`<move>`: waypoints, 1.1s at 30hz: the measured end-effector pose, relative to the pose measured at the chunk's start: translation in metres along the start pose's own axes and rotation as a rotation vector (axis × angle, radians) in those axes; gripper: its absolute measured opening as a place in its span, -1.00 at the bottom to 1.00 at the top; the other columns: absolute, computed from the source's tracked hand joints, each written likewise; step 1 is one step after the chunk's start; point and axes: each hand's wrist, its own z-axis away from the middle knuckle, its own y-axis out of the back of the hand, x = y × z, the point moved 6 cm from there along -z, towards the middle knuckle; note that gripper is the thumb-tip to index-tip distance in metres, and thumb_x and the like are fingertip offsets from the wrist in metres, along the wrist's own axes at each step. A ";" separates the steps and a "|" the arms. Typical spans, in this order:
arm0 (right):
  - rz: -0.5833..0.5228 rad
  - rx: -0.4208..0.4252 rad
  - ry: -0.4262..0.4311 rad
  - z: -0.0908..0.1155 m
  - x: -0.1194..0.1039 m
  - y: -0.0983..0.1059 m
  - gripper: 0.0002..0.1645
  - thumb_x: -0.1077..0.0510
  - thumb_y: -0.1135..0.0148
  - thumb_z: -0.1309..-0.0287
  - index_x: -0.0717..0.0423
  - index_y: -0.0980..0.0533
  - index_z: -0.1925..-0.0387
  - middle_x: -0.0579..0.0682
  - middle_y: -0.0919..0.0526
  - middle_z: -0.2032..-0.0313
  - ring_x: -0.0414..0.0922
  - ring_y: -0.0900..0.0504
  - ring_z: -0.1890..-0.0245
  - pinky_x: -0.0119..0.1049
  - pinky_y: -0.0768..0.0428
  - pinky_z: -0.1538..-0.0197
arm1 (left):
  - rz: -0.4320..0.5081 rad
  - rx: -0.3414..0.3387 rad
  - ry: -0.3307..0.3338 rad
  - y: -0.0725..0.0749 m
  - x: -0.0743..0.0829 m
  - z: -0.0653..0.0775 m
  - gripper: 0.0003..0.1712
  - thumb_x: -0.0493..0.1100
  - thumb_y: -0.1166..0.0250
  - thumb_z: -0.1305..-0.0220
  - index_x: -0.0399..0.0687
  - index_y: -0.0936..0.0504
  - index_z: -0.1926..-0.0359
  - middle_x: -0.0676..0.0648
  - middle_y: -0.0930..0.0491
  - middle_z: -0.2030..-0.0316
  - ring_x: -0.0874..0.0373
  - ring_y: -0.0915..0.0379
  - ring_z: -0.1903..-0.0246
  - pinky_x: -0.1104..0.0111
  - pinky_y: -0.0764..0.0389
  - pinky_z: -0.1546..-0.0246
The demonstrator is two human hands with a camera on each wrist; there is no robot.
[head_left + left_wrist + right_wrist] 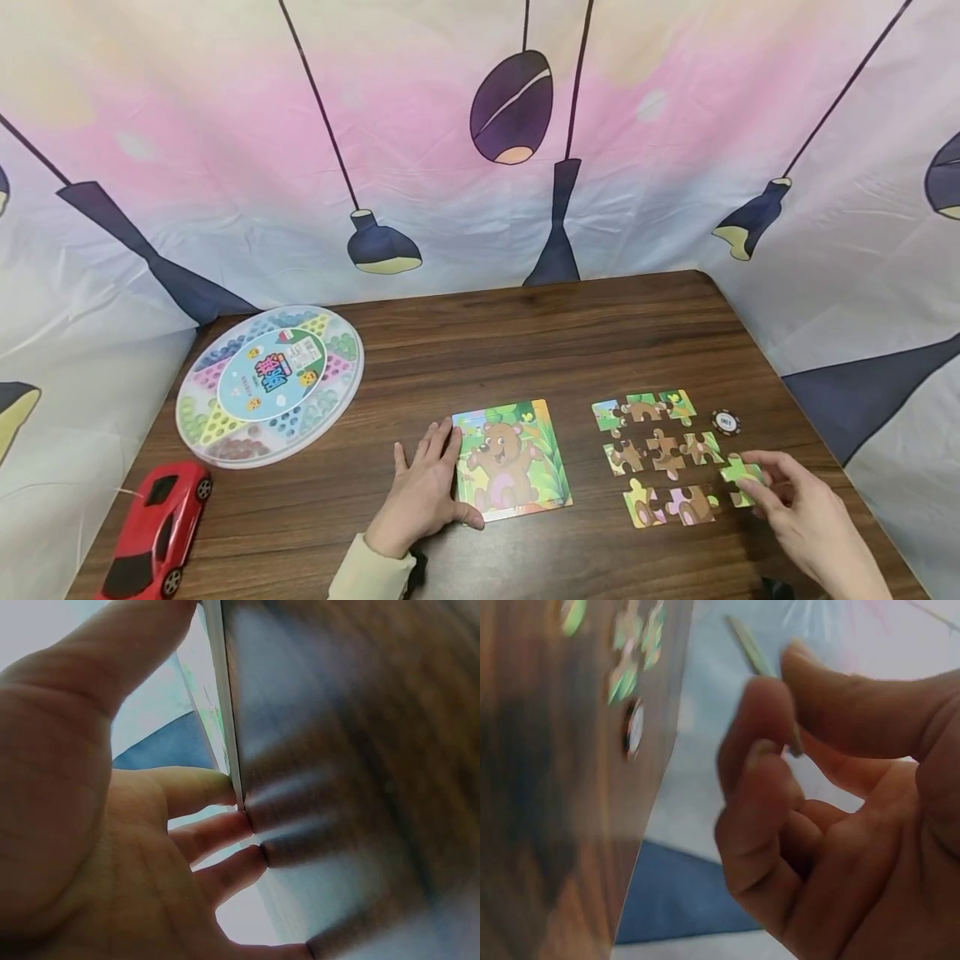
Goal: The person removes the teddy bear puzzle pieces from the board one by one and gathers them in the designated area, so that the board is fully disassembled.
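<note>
My right hand (806,508) pinches a green jigsaw piece (741,477) between thumb and fingers, right of the other pieces. In the right wrist view the same piece (751,646) shows edge-on, held off the table. Spread fingers of my left hand (427,492) rest along the left edge of a square bear picture board (510,462), with the thumb at its lower left corner. In the left wrist view the board's edge (225,697) meets the fingertips. Several loose bear jigsaw pieces (666,450) lie in three rows between the board and my right hand.
A poker chip (725,422) lies just beyond my right hand. At the back left sits a round Chinese checkers set (270,383), and a red toy car (157,533) stands at the front left. Patterned cloth (450,167) hangs behind the wooden table (420,350).
</note>
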 end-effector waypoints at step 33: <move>0.041 -0.220 -0.186 -0.009 0.046 -0.025 -0.11 -0.31 -0.30 -0.09 0.42 -0.43 -0.07 -0.11 -0.55 0.46 -0.17 -0.55 0.53 -0.17 -0.49 0.38 | 0.000 0.004 0.004 -0.001 0.000 0.000 0.48 0.38 -0.51 0.47 -0.24 -0.14 -0.47 -0.22 0.02 -0.48 -0.19 0.14 -0.45 -0.45 0.17 -0.18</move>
